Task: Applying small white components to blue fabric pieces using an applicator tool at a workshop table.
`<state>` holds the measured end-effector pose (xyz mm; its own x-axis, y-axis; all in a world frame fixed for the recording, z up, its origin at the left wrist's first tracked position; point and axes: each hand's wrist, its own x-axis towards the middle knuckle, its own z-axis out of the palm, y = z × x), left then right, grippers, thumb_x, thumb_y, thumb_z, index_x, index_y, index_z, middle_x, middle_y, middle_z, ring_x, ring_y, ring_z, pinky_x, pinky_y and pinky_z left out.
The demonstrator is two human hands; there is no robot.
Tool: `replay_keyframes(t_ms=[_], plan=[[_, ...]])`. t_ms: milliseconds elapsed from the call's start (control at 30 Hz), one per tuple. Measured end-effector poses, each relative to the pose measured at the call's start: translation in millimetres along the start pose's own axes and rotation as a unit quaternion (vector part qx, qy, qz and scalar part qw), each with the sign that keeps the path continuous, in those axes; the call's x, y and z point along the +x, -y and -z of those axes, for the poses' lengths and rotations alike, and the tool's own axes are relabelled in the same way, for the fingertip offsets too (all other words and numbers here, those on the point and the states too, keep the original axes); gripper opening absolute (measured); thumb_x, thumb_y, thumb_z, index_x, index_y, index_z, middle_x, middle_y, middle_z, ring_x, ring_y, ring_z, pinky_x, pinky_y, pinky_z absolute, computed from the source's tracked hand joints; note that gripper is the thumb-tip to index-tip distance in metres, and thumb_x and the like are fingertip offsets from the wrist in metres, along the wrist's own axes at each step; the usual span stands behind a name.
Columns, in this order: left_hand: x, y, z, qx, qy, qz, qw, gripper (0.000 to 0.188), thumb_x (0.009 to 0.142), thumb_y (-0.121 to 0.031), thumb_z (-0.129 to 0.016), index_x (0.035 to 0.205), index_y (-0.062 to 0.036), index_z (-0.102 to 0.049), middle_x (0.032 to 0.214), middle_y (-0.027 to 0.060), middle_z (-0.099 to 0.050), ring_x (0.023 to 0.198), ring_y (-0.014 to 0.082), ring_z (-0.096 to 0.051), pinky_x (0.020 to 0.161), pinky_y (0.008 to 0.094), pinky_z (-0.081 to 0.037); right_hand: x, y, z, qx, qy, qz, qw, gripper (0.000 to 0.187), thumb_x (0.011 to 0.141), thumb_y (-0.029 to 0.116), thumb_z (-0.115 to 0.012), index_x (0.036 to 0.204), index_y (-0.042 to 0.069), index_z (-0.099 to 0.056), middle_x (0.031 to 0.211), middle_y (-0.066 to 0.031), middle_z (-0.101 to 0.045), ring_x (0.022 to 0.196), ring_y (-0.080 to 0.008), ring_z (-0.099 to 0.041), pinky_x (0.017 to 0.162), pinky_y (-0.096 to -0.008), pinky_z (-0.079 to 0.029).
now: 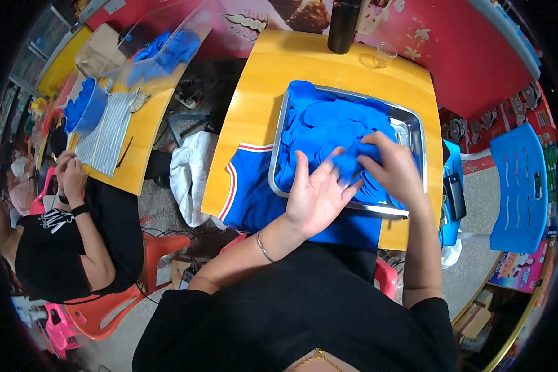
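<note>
A rectangular metal tray (423,139) holds a heap of flat, rounded blue pieces (332,121) that look like cloth. Over its near side, my left hand (316,201) is palm up with fingers spread, holding nothing that I can make out. My right hand (395,170) is bent above the tray, its thumb and fingers closed on a small blue cloth piece (367,150). Another blurred bit of blue (346,165) shows by my left fingertips; whether they touch it is unclear. Under the tray spreads a blue garment (248,192) with red and white edging.
My yellow table (260,80) bears a black bottle (343,28) and a clear cup (384,54) at its far edge. Leftward, a person in black (62,254) sits at another table with a blue basin (92,108). A blue chair (519,186) stands right.
</note>
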<state>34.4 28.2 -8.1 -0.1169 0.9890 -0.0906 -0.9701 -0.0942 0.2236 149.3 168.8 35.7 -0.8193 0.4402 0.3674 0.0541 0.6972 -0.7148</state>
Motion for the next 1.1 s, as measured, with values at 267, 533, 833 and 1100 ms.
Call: replay_keyframes(t_ms=[267,533,833,1100], plan=[[7,-1,12,-0.065,-0.001,-0.004,0.998,0.089,0.087,-0.07,-0.016,0.145,-0.0019,-0.011,0.149,0.0163,-0.022,0.135,0.0259,-0.027,0.114,0.0407,-0.01,-3,21,-16,0.061,0.028,-0.058,0.996,0.015,0.081,0.008,-0.064,0.091,0.004,-0.055,0.082,-0.0066,-0.06,0.063,-0.0109,-0.058,0.053,-0.025,-0.045],[7,-1,-4,-0.101,0.023,0.035,0.994,0.069,0.094,-0.057,-0.029,0.138,-0.0043,-0.03,0.14,0.0136,-0.036,0.132,0.0227,-0.032,0.112,0.0378,-0.023,-17,7,-24,0.005,-0.066,-0.087,0.994,0.022,0.08,0.011,-0.068,0.096,0.002,-0.054,0.067,-0.0107,-0.056,0.057,-0.0165,-0.056,0.051,-0.0291,-0.043],[11,4,31,0.082,-0.101,-0.107,0.986,0.029,0.095,-0.026,-0.051,0.119,-0.011,-0.051,0.12,0.0077,-0.057,0.111,0.0201,-0.056,0.096,0.0399,-0.046,-42,-27,-22,-0.168,-0.185,-0.125,0.96,0.032,0.078,0.013,-0.069,0.104,0.0,-0.055,0.093,-0.0177,-0.06,0.066,-0.0267,-0.06,0.061,-0.0348,-0.048],[-3,-25,26,0.045,-0.092,-0.075,0.992,0.031,0.093,-0.035,-0.052,0.114,-0.0122,-0.053,0.121,0.0122,-0.057,0.101,0.0229,-0.059,0.086,0.0348,-0.05,-95,-78,8,-0.361,-0.087,-0.257,0.892,0.029,0.085,0.004,-0.054,0.113,0.004,-0.054,0.099,-0.0209,-0.06,0.085,-0.0372,-0.062,0.069,-0.0448,-0.049]])
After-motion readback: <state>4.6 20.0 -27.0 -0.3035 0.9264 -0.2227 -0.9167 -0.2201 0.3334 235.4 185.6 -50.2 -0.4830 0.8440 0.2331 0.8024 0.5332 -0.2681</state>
